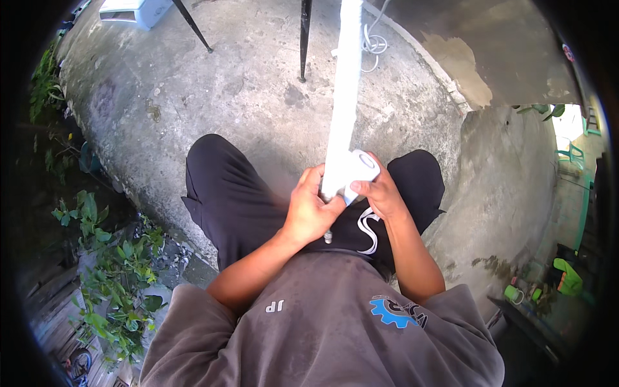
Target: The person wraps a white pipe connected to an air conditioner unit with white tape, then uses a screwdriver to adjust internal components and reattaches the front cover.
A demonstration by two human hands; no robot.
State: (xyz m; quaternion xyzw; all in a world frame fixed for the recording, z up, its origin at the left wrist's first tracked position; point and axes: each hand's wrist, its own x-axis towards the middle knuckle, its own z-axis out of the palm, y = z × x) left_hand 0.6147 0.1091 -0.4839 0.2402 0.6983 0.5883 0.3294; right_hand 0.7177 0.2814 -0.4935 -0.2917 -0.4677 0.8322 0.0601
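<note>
- The long white tube [343, 97] runs from between the knees out over the concrete floor [251, 84] to the upper edge of the view; its near end lies in the hands, above the lap of the dark trousers [222, 187].
- It looks light for its length and probably has some give under a soft, faintly uneven skin; glare washes out the surface, so I cannot tell the material. Being long, it would likely swing at the far end, so a firm hold around the near part seems best.
- A small metal fitting [329, 237] shows just below the near end; it looks hard, and its joint with the tube is hidden.
- The left hand [308, 209] curls closed around the tube's near end, fingers along its left side, thumb reaching across beneath.
- The white roll [365, 164] sits against the tube's right side; it appears light and compact, easiest held by its rim.
- The right hand [382, 191] pinches this roll, thumb on the near side, other fingers mostly hidden behind.
- A loose white strip [366, 233] hangs below the right hand; where it is attached, I cannot tell.
</note>
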